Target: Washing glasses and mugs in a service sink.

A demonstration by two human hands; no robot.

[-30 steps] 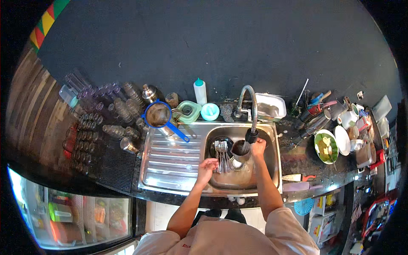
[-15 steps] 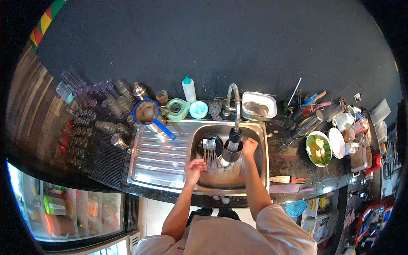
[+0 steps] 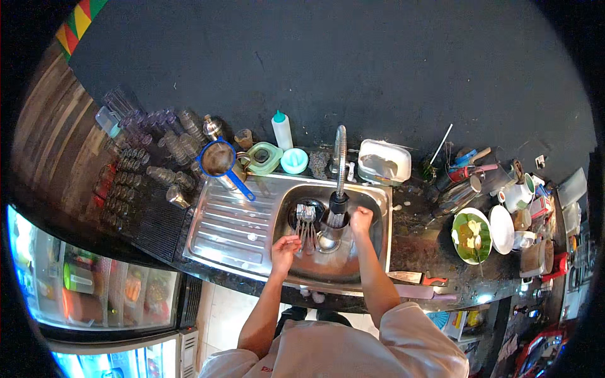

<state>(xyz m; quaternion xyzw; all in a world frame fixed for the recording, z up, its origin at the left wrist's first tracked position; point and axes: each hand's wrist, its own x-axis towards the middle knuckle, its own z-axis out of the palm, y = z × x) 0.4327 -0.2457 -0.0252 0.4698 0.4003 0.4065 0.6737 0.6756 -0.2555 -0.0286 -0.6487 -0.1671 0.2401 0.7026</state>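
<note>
In the steel sink basin (image 3: 296, 268), a dark cup-like vessel (image 3: 333, 222) stands below the black spray head (image 3: 338, 203) of the tap, with water falling into it. Close by its right side is my right hand (image 3: 361, 220), closed in a fist; whether it grips a handle there is hidden. Several forks (image 3: 307, 217) lie tines away from me, partly over a black round dish (image 3: 295, 219). Beside their handles, my left hand (image 3: 287, 251) is palm up with fingers stretched towards them. I cannot tell whether its fingertips touch the handles.
Left is the ridged drainboard (image 3: 233, 233), with a blue-rimmed strainer (image 3: 218, 160) behind it. Glassware (image 3: 173, 148) crowds the far left. A white tub (image 3: 384, 160) stands behind the basin. A knife (image 3: 419, 278) lies right, before a leaf-lined bowl (image 3: 472, 233).
The whole view has shifted slightly. The spray head hangs a little further left over the basin. Both hands keep nearly the same pose beside the forks and the dark vessel.
</note>
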